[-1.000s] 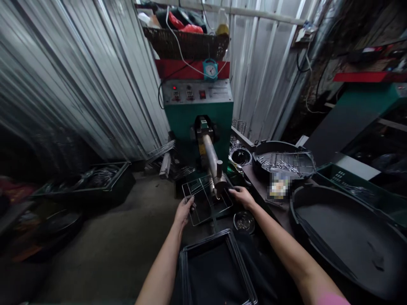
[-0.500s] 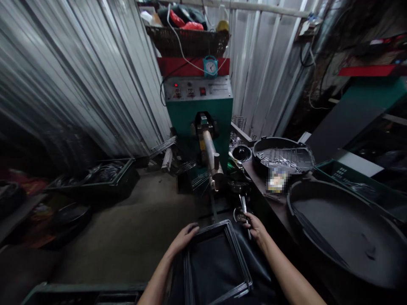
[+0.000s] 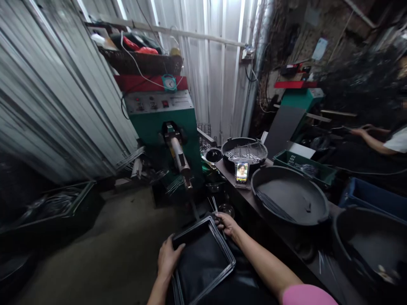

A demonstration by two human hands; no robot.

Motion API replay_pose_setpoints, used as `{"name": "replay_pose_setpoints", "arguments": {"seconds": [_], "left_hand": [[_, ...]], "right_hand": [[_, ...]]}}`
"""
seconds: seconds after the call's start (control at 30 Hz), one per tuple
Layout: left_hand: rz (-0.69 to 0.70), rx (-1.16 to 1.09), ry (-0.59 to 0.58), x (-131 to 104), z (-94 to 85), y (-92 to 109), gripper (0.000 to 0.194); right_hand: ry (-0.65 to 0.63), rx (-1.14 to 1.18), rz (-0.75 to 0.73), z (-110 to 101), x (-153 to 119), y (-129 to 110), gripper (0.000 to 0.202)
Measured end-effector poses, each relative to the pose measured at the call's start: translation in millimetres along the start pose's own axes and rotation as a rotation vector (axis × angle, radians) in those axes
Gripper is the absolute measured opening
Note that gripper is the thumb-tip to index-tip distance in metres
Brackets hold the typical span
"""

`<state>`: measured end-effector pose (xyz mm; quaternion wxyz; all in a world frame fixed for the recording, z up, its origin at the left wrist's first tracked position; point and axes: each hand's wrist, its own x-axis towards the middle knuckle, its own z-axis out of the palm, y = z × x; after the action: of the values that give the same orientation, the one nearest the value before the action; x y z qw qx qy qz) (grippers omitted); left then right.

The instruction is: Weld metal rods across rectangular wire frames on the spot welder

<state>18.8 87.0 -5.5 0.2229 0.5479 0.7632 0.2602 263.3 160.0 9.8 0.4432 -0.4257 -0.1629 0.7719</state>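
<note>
A stack of rectangular wire frames (image 3: 219, 241) lies on dark cloth at the bottom centre. My left hand (image 3: 169, 255) rests at the upper left corner of the stack, thumb apart from the fingers. Closed around a few thin metal rods (image 3: 214, 205), my right hand (image 3: 227, 224) is at the stack's upper right corner. The rods point up and away from me. Beyond the hands stands a green machine (image 3: 168, 127) with a metal arm (image 3: 180, 156) reaching towards me. A small round bowl (image 3: 227, 209) sits just past my right hand.
On the right, a bench (image 3: 229, 180) carries a lit phone (image 3: 242, 173), a round tray of wire pieces (image 3: 244, 152) and a wide black tray (image 3: 289, 195). A green crate (image 3: 57, 205) stands left. Another person's arm (image 3: 372, 140) shows at the far right.
The view has turned right, bringing more of the bench and another person into sight. My right hand has come in against the frames with the rods. My left hand's thumb has spread.
</note>
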Motion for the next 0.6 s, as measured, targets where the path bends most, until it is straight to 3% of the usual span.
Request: {"name": "replay_pose_setpoints", "arguments": {"seconds": [0.1, 0.3, 0.43, 0.6], "left_hand": [[0.049, 0.063, 0.003, -12, 2.0, -6, 0.051], [0.215, -0.125, 0.024, -16, -0.8, -19, 0.049], [0.152, -0.232, -0.013, -15, -7.0, -20, 0.043], [0.054, -0.181, 0.143, -16, -19.8, -22, 0.048]], "right_hand": [[-0.019, 0.002, -0.019, -2, -13, -1, 0.013], [-0.064, 0.016, -0.041, -6, -24, -4, 0.015], [-0.093, 0.005, -0.022, -8, -25, -6, 0.017], [-0.138, -0.057, -0.078, -12, -25, -11, 0.022]]}}
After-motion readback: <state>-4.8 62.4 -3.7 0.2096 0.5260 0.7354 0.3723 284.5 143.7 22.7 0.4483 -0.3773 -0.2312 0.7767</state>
